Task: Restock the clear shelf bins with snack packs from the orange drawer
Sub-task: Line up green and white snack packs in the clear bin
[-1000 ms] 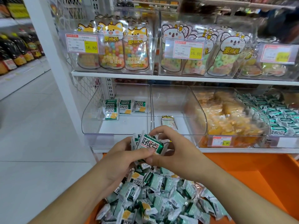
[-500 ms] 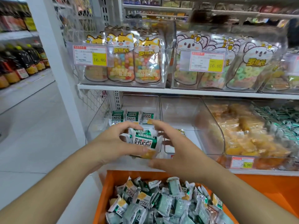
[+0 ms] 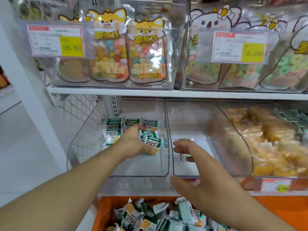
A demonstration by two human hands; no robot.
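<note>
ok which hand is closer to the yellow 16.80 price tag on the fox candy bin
Left. The left hand is in the clear bin below that price tag, among the green snack packs. The right hand is further right, at the neighbouring bin's front rim.
</note>
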